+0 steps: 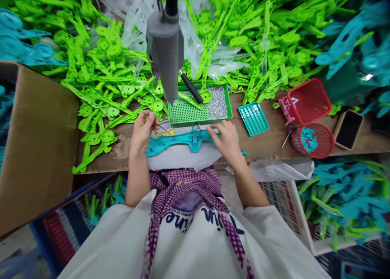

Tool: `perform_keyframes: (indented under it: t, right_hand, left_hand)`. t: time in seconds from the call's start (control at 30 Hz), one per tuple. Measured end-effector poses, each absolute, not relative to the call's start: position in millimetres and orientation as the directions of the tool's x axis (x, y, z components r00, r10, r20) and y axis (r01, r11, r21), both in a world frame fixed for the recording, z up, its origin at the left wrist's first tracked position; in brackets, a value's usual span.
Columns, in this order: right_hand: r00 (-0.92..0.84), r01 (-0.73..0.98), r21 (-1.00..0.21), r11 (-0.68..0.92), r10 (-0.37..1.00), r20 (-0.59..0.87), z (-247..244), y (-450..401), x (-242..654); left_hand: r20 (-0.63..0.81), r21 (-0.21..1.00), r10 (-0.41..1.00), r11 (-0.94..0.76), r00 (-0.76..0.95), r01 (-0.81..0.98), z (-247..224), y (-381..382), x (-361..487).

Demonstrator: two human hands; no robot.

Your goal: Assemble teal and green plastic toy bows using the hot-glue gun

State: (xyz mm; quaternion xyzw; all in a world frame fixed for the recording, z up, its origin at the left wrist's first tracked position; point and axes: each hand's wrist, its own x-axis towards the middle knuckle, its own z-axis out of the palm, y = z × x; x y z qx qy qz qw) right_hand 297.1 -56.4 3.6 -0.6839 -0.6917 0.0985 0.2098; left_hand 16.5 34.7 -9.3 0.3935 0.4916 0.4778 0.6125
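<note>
A long teal plastic part point(161, 144) lies crosswise before me on a white cloth point(183, 159), with a raised bracket at its middle. In my left hand point(142, 132), thumb and forefinger pinch a thin dark-red wire point(164, 129) above the part's left end. My right hand point(226, 140) is closed over the right stretch of the part, thumb and fingers against it. A bit of dark-red wire also shows near the bracket. Just beyond the part sits a green tray point(185, 115) of small silvery pieces, with a black-handled tool point(191, 87) across it.
A grey powered driver point(164, 55) hangs over the tray. Lime-green plastic parts point(100, 88) are heaped behind. To the right are a teal compartment tray point(254, 118), red baskets point(310, 102) and a phone point(348, 129). A cardboard box point(39, 140) stands left.
</note>
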Motion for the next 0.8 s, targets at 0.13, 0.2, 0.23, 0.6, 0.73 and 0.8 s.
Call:
perform_keyframes:
  t: [0.13,0.2,0.23,0.6,0.73,0.8]
  right_hand:
    - [-0.025,0.92,-0.391,0.043,0.998,0.049,0.6,-32.3,280.7]
    - [-0.071,0.942,-0.329,0.067,0.997,-0.002,-5.1,-20.5,276.0]
    - [-0.11,0.947,-0.304,0.105,0.994,0.001,-7.7,-16.1,274.7]
    - [-0.127,0.93,-0.303,0.208,0.955,0.267,-31.2,-38.9,272.2]
    - [0.011,0.937,-0.339,0.084,0.963,0.271,-34.0,-49.2,259.1]
    - [0.048,0.941,-0.335,0.045,0.963,0.265,-31.8,-49.6,254.3]
  left_hand:
    - [-0.187,0.971,0.977,0.2,0.104,-0.134,-14.6,47.1,25.0]
    - [-0.157,0.985,0.981,0.164,0.112,-0.057,-19.2,42.7,26.8]
    - [-0.142,0.99,0.983,0.142,0.115,0.005,-21.5,37.1,27.6]
    - [0.142,0.564,0.907,-0.403,0.397,0.721,-36.2,-24.5,39.1]
    - [0.306,0.522,0.876,-0.481,0.373,0.704,-40.7,-29.8,37.0]
    - [0.37,0.497,0.859,-0.505,0.353,0.706,-42.0,-34.0,37.5]
